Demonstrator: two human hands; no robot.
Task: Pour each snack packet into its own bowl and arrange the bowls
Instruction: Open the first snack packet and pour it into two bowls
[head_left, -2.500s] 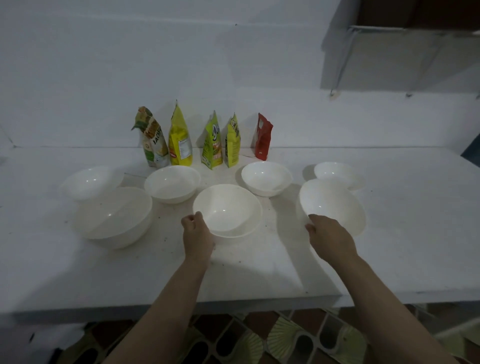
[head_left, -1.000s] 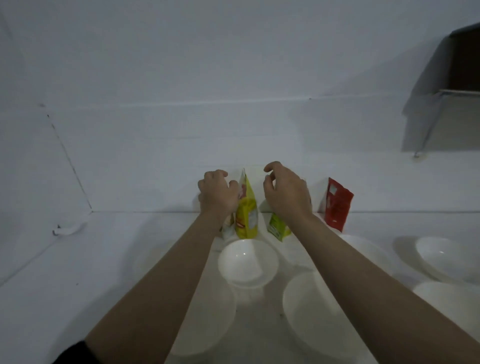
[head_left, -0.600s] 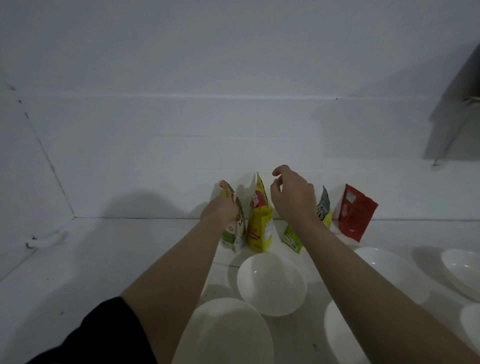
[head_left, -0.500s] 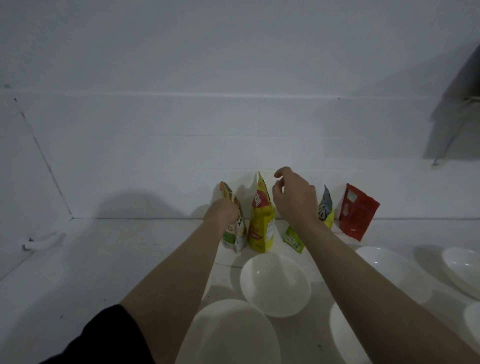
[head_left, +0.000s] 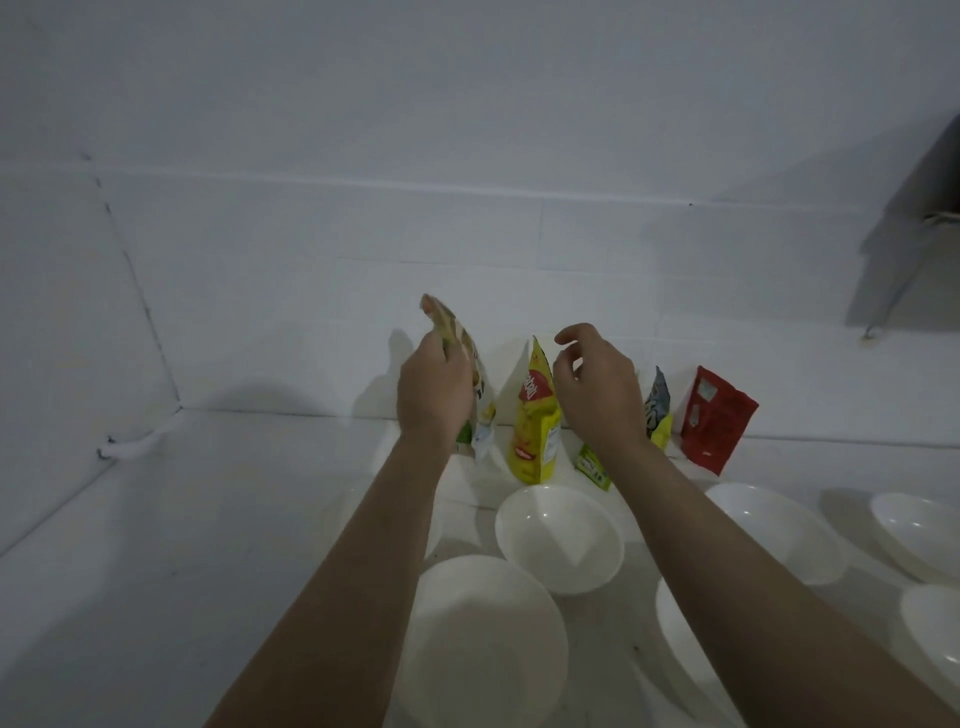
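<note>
Several snack packets stand against the white wall. My left hand (head_left: 435, 392) grips the leftmost one, a green and white packet (head_left: 470, 382), lifted a little off the counter. To its right stand a yellow packet (head_left: 535, 421), a green packet (head_left: 593, 464) mostly hidden behind my right wrist, a yellow-green packet (head_left: 658, 413) and a red packet (head_left: 714, 418). My right hand (head_left: 597, 387) hovers above the packets with fingers loosely curled, holding nothing. White bowls sit in front: a small one (head_left: 560, 538), a large near one (head_left: 483, 644), another to the right (head_left: 779, 530).
More white bowls lie at the right edge (head_left: 917, 532) and lower right (head_left: 935, 629). The white counter (head_left: 182, 519) meets a corner wall on the left, where a small white fitting (head_left: 130, 447) sticks out. A dark shelf bracket (head_left: 914, 244) hangs upper right.
My hands left the bowls and reached to the packets at the wall. My left hand took hold of the leftmost packet and has raised it; my right hand stays hovering.
</note>
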